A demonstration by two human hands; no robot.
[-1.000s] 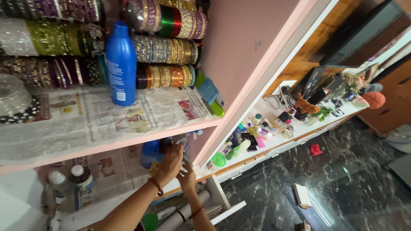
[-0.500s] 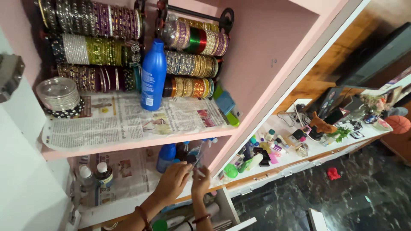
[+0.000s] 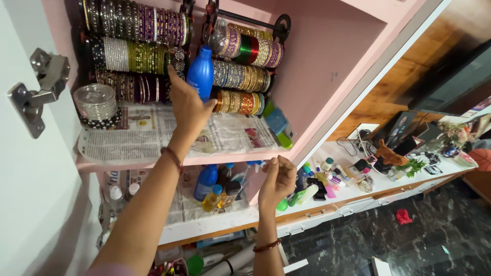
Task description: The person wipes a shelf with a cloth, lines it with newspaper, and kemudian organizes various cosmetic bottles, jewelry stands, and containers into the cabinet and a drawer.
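Fingers of my left hand (image 3: 186, 105) wrap around the blue bottle (image 3: 200, 76), which stands upright on the newspaper-lined upper shelf (image 3: 133, 140) just in front of the rows of bangles (image 3: 240, 76). My right hand (image 3: 276, 179) hangs lower, fingers loosely curled and holding nothing, at the pink shelf edge (a few small bottles (image 3: 215, 186) crowd the shelf behind it). Further right, a white counter (image 3: 353, 189) carries scattered toiletries.

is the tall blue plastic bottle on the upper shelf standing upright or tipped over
Upright. The tall blue plastic bottle stands cap-up on the newspaper-lined pink shelf, in front of the bangle racks. The left hand wraps its lower part.
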